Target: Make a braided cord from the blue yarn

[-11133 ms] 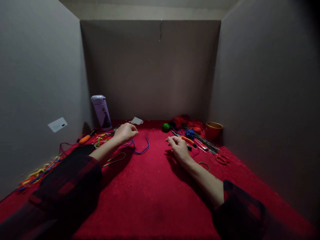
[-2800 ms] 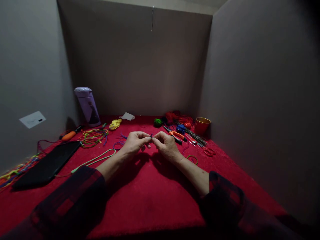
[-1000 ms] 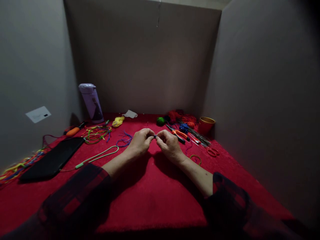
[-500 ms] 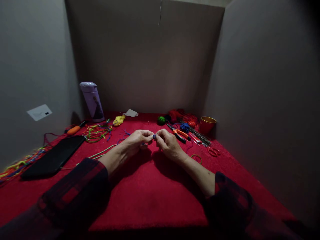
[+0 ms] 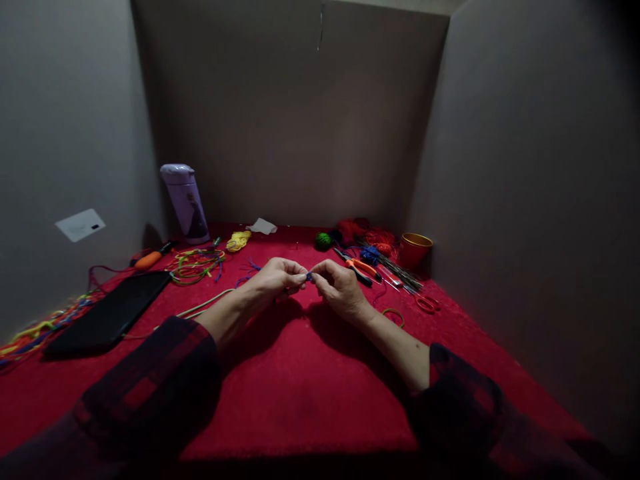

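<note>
Between my fingertips sits a small piece of dark blue cord (image 5: 309, 276), mostly covered, so its shape is hard to make out. My left hand (image 5: 280, 277) pinches it from the left with thumb and forefinger. From the right, my right hand (image 5: 339, 287) grips the same piece, fingers curled in. Blue-purple cord ends (image 5: 249, 269) lie on the red cloth beyond my left hand. Pliers with orange and black handles (image 5: 361, 270) rest just past my right hand, and a thin yellow-green cord ring (image 5: 394, 316) lies beside my right wrist.
At the left are a black tablet-like slab (image 5: 113, 313), an orange-handled tool (image 5: 149, 260), coloured cords (image 5: 195, 265) and a purple flask (image 5: 185, 203). Yellow yarn (image 5: 238, 241), a green yarn ball (image 5: 323, 241), red scissors (image 5: 428, 305) and a red cup (image 5: 415, 249) stand or lie farther back.
My hands stay in nearly the same place, still pinching the blue cord. My fingers have shifted slightly around it, and a little more of it shows.
</note>
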The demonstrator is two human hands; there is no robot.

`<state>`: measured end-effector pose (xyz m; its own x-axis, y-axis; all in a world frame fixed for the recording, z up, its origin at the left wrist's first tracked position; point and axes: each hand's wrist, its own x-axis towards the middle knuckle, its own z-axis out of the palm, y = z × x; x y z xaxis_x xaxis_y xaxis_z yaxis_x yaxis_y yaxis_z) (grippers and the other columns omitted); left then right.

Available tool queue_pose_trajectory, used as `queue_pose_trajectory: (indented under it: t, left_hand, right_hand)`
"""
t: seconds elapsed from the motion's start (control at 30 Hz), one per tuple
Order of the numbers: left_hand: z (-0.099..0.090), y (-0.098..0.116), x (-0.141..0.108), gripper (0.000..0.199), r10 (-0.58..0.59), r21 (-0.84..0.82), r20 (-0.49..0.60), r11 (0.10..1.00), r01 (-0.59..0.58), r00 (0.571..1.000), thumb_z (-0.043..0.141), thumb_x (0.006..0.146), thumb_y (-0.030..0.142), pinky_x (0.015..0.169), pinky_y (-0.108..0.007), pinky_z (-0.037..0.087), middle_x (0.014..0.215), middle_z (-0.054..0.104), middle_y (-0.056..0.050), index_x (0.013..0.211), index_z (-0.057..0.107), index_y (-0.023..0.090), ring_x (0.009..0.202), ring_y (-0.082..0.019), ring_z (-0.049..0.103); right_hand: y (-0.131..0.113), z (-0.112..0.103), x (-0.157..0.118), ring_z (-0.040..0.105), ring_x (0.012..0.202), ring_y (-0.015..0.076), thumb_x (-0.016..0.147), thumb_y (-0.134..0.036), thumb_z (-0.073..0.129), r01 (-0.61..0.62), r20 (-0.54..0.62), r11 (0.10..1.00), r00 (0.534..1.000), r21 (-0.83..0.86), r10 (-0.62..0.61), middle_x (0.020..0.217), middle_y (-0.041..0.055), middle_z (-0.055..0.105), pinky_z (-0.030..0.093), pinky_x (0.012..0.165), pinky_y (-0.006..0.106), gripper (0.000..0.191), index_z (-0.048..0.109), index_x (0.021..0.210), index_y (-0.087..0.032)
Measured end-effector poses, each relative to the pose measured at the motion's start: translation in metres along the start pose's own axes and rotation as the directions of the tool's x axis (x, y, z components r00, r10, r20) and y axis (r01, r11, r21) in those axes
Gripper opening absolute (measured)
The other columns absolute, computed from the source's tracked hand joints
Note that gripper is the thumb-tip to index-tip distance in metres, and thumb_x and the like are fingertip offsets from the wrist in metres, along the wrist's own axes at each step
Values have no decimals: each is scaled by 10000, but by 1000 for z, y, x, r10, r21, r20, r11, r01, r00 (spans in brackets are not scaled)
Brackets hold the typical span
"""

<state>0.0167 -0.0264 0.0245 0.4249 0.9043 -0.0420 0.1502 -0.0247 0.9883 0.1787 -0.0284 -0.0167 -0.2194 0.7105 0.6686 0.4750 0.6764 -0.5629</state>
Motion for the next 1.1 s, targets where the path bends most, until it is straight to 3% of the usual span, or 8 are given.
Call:
queue_pose_trajectory:
  t: [0.17,0.37,0.53,0.7,0.9,1.1]
  left_hand:
    - [-1,2,0,173,9,9,-16,1000,-8,1000,659,645,260,346,-186,191,459,442,34,612,558,123,348,-30,310]
    - [0,-1,1,169,24,-39,-30,999,-25,999,664,643,268,358,-188,156,452,422,39,656,574,125,349,-27,291]
    - [-1,-3,0,168,-30,-55,55,998,33,998,616,689,264,344,-190,133,449,435,14,623,561,120,345,-32,286]
    - [-3,-4,1,99,-89,-248,159,960,127,983,623,649,160,358,-166,133,498,422,16,616,547,106,389,-25,319]
    - [1,-2,0,123,-62,-244,60,967,75,996,607,690,179,361,-158,151,487,444,10,620,558,91,389,-18,331]
    - [2,0,-2,126,-51,-236,35,970,58,998,605,710,180,354,-165,162,461,458,10,625,572,93,381,-23,331]
  right_hand:
    - [-4,-2,0,512,570,115,826,-198,465,71,-7,996,997,-47,-71,659,21,589,379,537,228,116,570,782,-172]
    - [-3,-2,1,508,566,113,822,-209,464,17,-4,999,1000,-34,-17,642,13,583,377,527,224,129,572,763,-172]
    - [-1,0,0,491,558,106,815,-219,462,-15,28,1000,999,-6,16,630,4,572,371,520,219,142,572,739,-169]
    - [-3,0,0,502,572,107,801,-199,470,-10,-46,998,999,61,13,668,7,571,391,547,223,72,532,779,-169]
    - [-5,-1,-1,522,605,120,793,-181,468,-11,-57,1000,998,13,11,714,25,610,405,567,234,114,580,810,-167]
    - [-6,-2,-1,529,589,112,794,-217,504,-4,-29,1000,1000,11,5,707,28,624,401,555,229,112,597,796,-156]
